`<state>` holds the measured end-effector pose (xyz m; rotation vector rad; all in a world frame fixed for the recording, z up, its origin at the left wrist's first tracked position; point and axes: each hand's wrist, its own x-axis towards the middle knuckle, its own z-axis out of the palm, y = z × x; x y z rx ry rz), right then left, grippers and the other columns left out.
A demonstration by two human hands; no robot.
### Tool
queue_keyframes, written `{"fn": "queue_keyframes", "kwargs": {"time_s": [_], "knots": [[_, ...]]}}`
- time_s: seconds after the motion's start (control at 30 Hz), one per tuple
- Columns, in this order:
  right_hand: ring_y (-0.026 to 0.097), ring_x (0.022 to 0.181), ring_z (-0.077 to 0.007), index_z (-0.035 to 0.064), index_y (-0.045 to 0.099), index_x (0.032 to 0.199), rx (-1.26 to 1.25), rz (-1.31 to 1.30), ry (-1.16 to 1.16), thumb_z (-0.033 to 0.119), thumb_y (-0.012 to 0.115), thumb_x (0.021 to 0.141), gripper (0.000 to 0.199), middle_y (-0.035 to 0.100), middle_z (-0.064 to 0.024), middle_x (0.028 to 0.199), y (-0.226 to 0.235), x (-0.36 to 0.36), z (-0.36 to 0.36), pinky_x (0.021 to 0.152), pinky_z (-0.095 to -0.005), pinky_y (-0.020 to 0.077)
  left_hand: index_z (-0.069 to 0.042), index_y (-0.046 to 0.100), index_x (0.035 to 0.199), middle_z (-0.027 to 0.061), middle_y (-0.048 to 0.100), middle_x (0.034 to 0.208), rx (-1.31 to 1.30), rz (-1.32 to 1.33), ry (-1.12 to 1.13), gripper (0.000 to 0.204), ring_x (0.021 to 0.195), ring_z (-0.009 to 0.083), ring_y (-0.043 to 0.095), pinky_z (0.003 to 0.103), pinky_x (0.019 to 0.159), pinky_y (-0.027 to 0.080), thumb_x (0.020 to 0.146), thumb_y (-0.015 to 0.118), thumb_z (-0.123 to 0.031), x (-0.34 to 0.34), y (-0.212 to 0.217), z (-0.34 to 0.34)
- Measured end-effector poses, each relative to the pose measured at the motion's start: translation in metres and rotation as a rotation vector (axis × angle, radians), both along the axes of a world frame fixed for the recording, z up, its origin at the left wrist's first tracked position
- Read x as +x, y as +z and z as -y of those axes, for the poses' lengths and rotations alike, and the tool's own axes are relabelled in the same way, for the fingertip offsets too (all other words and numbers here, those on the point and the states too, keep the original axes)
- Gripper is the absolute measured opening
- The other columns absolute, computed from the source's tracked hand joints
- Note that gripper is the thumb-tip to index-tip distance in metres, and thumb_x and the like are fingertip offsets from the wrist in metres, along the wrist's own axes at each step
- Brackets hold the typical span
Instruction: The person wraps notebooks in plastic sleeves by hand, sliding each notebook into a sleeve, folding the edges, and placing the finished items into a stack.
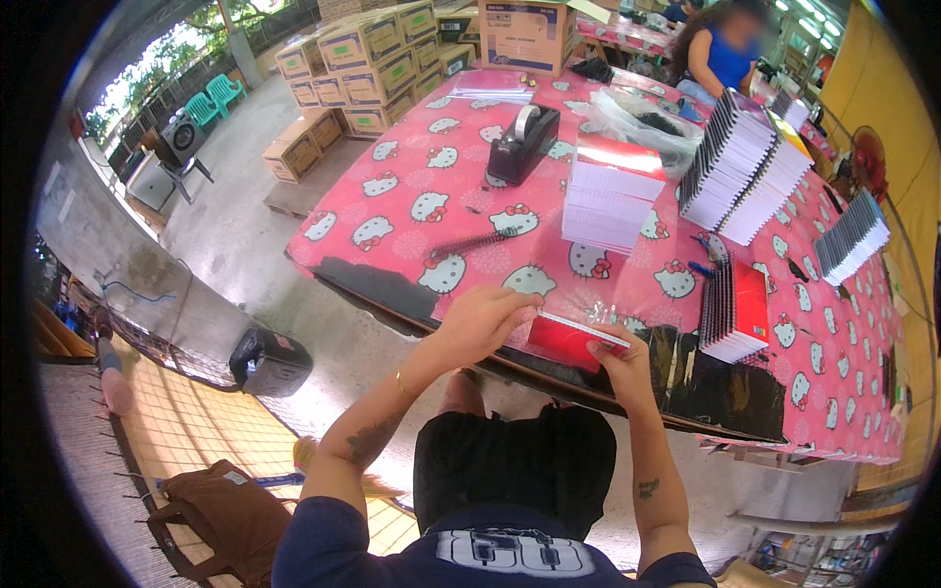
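Red notebook (pixel 567 338): in a clear sleeve, held at the near table (pixel 392 206) edge between both hands. Left hand (pixel 480 321): fingers closed on its left end. Right hand (pixel 619 355): fingers pinched on its right end. Behind it: black spiral (pixel 470 242), tape dispenser (pixel 521 144), white stack (pixel 610 192). Right: spiral pads (pixel 730 314). Far side: bound stacks (pixel 745 167), cartons (pixel 368 64).

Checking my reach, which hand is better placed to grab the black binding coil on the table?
Left. The left hand is nearest the black binding coil; the right hand pinches the red notebook farther off.
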<state>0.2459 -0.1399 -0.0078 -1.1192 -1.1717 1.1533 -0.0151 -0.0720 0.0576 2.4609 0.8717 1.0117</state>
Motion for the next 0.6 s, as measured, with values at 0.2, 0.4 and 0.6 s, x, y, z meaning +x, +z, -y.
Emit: {"fn": "queue_keyframes", "kwargs": {"time_s": [0.2, 0.4, 0.6], "knots": [[0.057, 0.087, -0.0075, 0.0015, 0.071, 0.110, 0.008, 0.020, 0.011, 0.006, 0.072, 0.090, 0.020, 0.066, 0.0013, 0.093, 0.002, 0.001, 0.003, 0.079, -0.0238, 0.0458, -0.007, 0.064, 0.118, 0.0134, 0.062, 0.105, -0.124, -0.116, -0.063, 0.034, 0.090, 0.0333, 0.063, 0.041, 0.072, 0.050, 0.089, 0.071, -0.023, 0.009, 0.009, -0.002], [0.058, 0.088, -0.0075, 0.0010, 0.071, 0.109, -0.004, 0.019, 0.003, 0.007, 0.072, 0.090, 0.020, 0.068, 0.0005, 0.094, 0.007, -0.001, 0.004, 0.080, -0.0252, 0.0475, -0.004, 0.052, 0.136, 0.0193, 0.051, 0.134, 0.089, -0.346, 0.150, 0.059, 0.121, 0.0360, 0.052, 0.050, 0.097, 0.042, 0.091, 0.065, -0.040, 0.029, -0.007, 0.006], [0.058, 0.089, -0.0072, 0.0012, 0.071, 0.110, 0.037, 0.087, -0.021, 0.004, 0.071, 0.090, 0.019, 0.068, 0.0006, 0.095, 0.011, -0.003, 0.001, 0.082, -0.0244, 0.0475, 0.007, 0.033, 0.148, 0.0273, 0.028, 0.156, 0.235, -0.355, 0.289, 0.084, 0.148, 0.0422, 0.022, 0.069, 0.113, 0.011, 0.094, 0.052, -0.054, 0.036, -0.103, 0.076]]}}
